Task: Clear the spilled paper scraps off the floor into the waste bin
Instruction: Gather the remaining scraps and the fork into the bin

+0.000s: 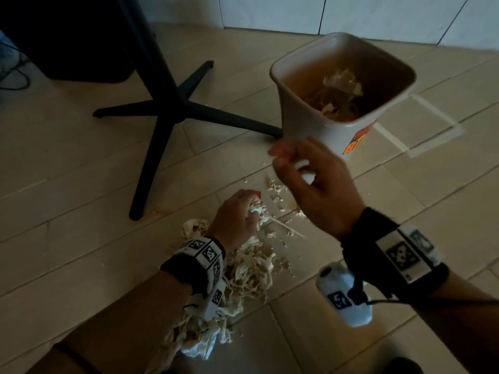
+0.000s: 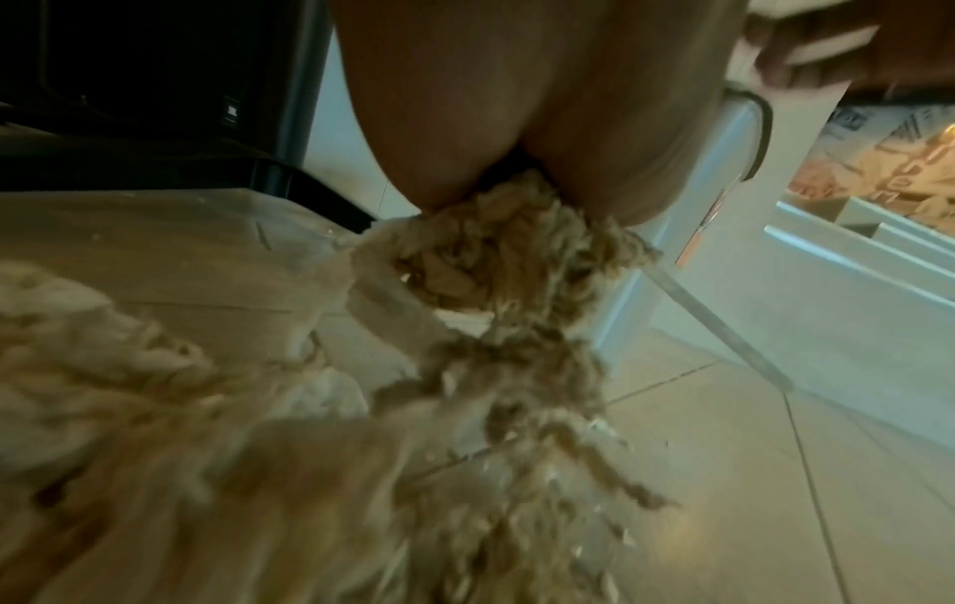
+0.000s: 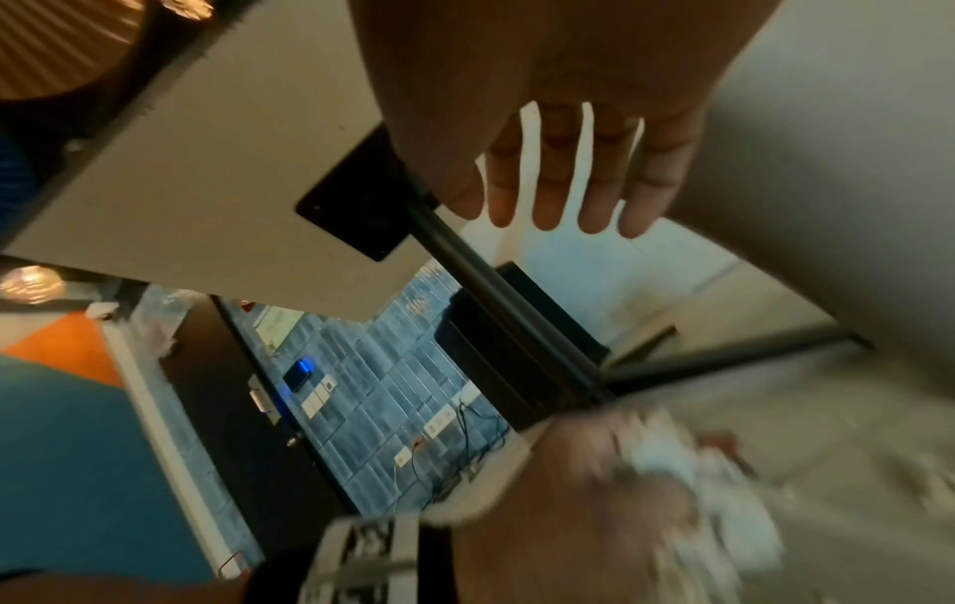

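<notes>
A heap of pale shredded paper scraps (image 1: 248,276) lies on the tiled floor under my left forearm, with loose bits scattered toward the bin. My left hand (image 1: 251,211) grips a clump of these scraps (image 2: 496,253) at the heap's far end; a thin pale stick (image 1: 286,228) juts from it. The white waste bin (image 1: 297,114) stands behind, with crumpled paper inside. My right hand (image 1: 286,160) hovers in front of the bin's lower wall. In the right wrist view its fingers (image 3: 547,196) are straight, spread, and hold nothing.
A black table pedestal (image 1: 167,114) with splayed legs stands left of the bin, one leg reaching the bin's base. A dark box (image 1: 67,36) sits at the back left. White tape lines (image 1: 432,122) mark the floor to the right. A white wall (image 1: 351,12) runs behind.
</notes>
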Demonstrator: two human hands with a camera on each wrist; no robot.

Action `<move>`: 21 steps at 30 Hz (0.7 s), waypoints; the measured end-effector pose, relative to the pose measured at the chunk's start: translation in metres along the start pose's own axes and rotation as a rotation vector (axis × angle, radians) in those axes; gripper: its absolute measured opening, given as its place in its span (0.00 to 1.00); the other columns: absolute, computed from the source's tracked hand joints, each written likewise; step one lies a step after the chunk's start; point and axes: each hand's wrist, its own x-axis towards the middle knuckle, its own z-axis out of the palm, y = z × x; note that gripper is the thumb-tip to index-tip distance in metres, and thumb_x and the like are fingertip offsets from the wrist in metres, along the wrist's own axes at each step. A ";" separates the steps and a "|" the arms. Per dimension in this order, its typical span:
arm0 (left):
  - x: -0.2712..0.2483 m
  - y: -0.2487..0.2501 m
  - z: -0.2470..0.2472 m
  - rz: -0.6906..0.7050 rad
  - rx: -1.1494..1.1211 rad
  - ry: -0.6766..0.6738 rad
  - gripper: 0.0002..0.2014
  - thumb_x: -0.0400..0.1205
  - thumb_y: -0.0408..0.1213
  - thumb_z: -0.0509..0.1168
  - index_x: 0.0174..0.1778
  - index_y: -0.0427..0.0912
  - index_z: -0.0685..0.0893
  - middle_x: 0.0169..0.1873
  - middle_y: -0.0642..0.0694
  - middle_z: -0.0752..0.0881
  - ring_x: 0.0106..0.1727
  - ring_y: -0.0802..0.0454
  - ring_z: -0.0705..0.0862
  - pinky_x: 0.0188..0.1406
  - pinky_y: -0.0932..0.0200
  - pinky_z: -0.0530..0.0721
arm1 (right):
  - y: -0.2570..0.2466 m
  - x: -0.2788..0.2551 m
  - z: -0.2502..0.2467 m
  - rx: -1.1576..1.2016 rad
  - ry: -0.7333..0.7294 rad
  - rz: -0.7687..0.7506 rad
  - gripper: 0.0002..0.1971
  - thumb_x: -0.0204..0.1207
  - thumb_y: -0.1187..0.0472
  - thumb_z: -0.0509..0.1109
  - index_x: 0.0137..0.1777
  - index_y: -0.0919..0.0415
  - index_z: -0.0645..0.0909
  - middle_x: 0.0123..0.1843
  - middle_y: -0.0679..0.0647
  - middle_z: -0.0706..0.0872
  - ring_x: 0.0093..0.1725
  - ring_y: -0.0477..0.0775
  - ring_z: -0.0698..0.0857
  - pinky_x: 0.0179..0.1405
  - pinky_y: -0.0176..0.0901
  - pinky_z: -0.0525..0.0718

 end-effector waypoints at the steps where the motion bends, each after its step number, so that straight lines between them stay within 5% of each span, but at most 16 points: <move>1: 0.001 0.005 -0.004 0.035 -0.017 0.038 0.18 0.77 0.28 0.63 0.64 0.39 0.82 0.56 0.44 0.85 0.53 0.50 0.84 0.53 0.55 0.84 | 0.005 -0.004 0.007 0.030 -0.063 0.092 0.09 0.84 0.50 0.64 0.62 0.44 0.78 0.61 0.48 0.80 0.57 0.46 0.82 0.56 0.49 0.86; 5: 0.005 0.024 -0.018 0.101 -0.126 0.121 0.12 0.82 0.31 0.64 0.60 0.43 0.81 0.51 0.50 0.84 0.47 0.57 0.83 0.44 0.65 0.82 | 0.026 -0.019 0.027 -0.002 -0.314 0.361 0.30 0.80 0.41 0.66 0.80 0.42 0.62 0.76 0.51 0.68 0.74 0.50 0.71 0.71 0.51 0.76; 10: 0.005 0.048 -0.028 0.124 -0.253 0.105 0.09 0.80 0.26 0.64 0.50 0.44 0.79 0.41 0.53 0.83 0.40 0.63 0.83 0.37 0.71 0.80 | 0.044 -0.025 0.036 0.197 -0.369 0.438 0.45 0.71 0.56 0.74 0.84 0.40 0.51 0.80 0.51 0.63 0.77 0.54 0.69 0.76 0.56 0.74; 14: 0.004 0.065 -0.031 0.098 -0.393 0.047 0.10 0.79 0.23 0.63 0.45 0.45 0.79 0.37 0.53 0.84 0.35 0.63 0.82 0.33 0.70 0.79 | 0.043 -0.023 0.035 0.449 -0.373 0.420 0.53 0.69 0.68 0.77 0.86 0.44 0.46 0.78 0.51 0.66 0.74 0.52 0.74 0.69 0.54 0.83; 18: 0.007 0.074 -0.031 0.034 -0.515 0.014 0.08 0.81 0.28 0.60 0.53 0.37 0.81 0.52 0.42 0.88 0.52 0.51 0.88 0.50 0.55 0.88 | 0.040 -0.024 0.036 0.608 -0.421 0.402 0.58 0.61 0.72 0.74 0.85 0.41 0.45 0.74 0.51 0.72 0.74 0.53 0.77 0.65 0.53 0.85; 21: 0.007 0.076 -0.033 -0.017 -0.560 -0.010 0.09 0.83 0.26 0.58 0.49 0.43 0.80 0.40 0.57 0.88 0.41 0.60 0.86 0.40 0.63 0.85 | 0.044 -0.027 0.037 0.699 -0.435 0.427 0.63 0.62 0.77 0.77 0.85 0.38 0.43 0.75 0.53 0.75 0.72 0.56 0.81 0.63 0.61 0.86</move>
